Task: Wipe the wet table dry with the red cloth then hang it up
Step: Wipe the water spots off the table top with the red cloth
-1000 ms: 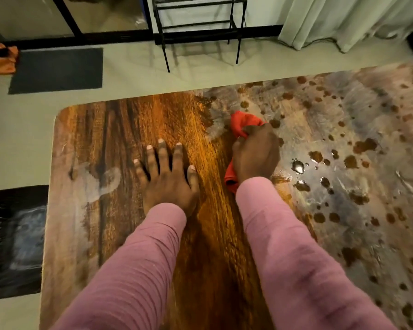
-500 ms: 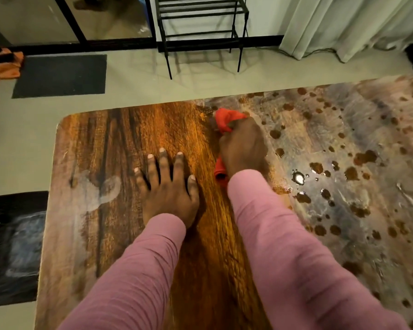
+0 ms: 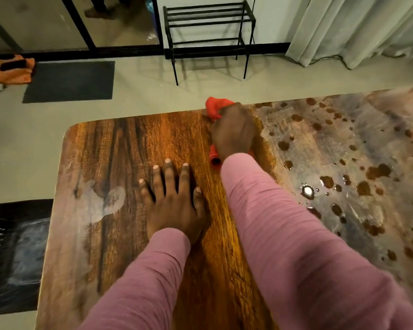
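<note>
Ahead of you: pale floor (image 3: 138,96), dark mat (image 3: 69,81), black metal rack (image 3: 208,22) against a white wall (image 3: 271,17). Pale curtain (image 3: 355,27) hangs to your right; black-framed glass panels (image 3: 45,22) to your left.

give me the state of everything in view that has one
table, droplets on the right part, none on the left
red cloth, bunched, pressed at the table's far edge
right hand, curled round the red cloth
left hand, flat on the table, fingers spread
black rack, upright by the wall
</note>
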